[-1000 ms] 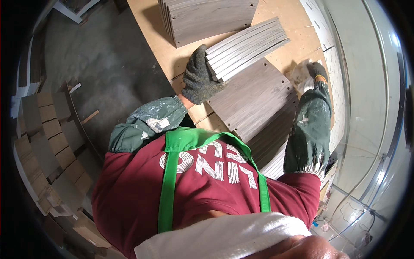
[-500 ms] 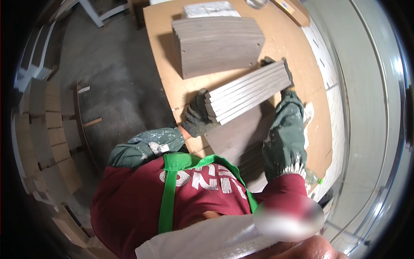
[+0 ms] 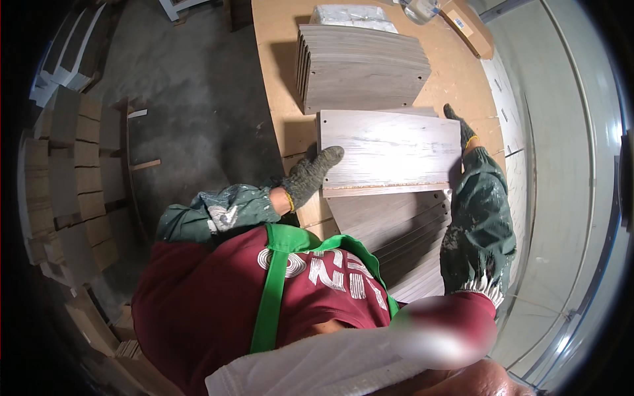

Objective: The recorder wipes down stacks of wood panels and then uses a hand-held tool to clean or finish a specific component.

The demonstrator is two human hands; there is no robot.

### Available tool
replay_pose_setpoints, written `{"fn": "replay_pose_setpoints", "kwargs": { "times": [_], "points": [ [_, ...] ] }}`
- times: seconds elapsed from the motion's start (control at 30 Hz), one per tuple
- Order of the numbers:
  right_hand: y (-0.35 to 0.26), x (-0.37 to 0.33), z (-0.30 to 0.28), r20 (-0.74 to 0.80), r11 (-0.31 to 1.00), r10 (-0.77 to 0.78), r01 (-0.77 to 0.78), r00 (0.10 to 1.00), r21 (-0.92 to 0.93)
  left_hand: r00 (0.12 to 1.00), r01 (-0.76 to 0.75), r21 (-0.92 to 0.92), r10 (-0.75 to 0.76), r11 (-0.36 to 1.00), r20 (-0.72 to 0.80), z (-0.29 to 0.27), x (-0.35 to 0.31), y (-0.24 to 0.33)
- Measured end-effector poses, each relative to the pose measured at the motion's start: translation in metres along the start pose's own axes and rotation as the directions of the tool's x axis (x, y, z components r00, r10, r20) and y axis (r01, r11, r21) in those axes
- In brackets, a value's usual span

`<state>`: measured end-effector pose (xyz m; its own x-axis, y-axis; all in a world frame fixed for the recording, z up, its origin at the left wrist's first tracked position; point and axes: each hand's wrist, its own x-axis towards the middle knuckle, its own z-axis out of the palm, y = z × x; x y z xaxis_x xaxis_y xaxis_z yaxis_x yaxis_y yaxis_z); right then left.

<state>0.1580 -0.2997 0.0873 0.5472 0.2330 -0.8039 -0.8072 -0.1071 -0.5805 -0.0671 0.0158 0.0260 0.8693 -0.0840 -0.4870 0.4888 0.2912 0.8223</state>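
- Grey boards (image 3: 393,152) are lying across my two hands above the near part of the table (image 3: 462,86), between the rear stack and the lower pile.
- On that table, the rear stack (image 3: 366,82) is standing just beyond my load, showing a broad side with small holes near its lower corners.
- Nearer my body, the lower pile (image 3: 370,208) is sitting partly under what I am carrying; whether the two are touching, I cannot tell.
- My load is now showing its pale broad face, where half a second ago its stepped long edges were facing me. I am judging from this that the turn is well along, with a face and no longer the edges being presented to me.
- Up in the far right corner, a brown box (image 3: 472,36) is resting at a slant; its inside is not showing.
- Behind the rear stack, a white wrapped package (image 3: 353,16) is hiding its contents.
- Beside the box, a clear container (image 3: 421,10) is catching the light; I cannot tell what it is holding.
- My left hand (image 3: 309,177) is gripping the near-left end, thumb lying on the face, other fingers hiding underneath.
- My right hand (image 3: 465,130) is bracing the opposite end; how far its fingers are closing, I cannot tell.
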Motion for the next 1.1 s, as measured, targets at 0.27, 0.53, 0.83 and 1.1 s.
{"fn": "replay_pose_setpoints", "kwargs": {
  "times": [0.27, 0.53, 0.83, 1.1],
  "points": [
    [0.011, -0.023, -0.037, -0.219, 0.867, -0.014, -0.097, 0.976, -0.488, 0.891, 0.454, -0.563, -0.369, 0.691, 0.266, 0.004, -0.002, 0.007],
    [-0.025, -0.042, 0.024, -0.063, 0.845, -0.102, 0.053, 0.993, -0.532, 0.827, 0.515, -0.235, -0.406, 0.824, 0.388, -0.054, 0.052, 0.033],
    [-0.047, -0.014, -0.007, -0.054, 0.885, -0.387, 0.354, 0.920, -0.303, 0.753, 0.614, -0.470, -0.290, 0.634, 0.591, -0.065, 0.027, 0.055],
    [-0.038, 0.013, -0.007, -0.248, 0.870, -0.490, 0.451, 0.836, -0.197, 0.624, -0.548, 0.442, 0.699, 0.710, -0.349, -0.034, 0.029, 0.047]
  ]
}}
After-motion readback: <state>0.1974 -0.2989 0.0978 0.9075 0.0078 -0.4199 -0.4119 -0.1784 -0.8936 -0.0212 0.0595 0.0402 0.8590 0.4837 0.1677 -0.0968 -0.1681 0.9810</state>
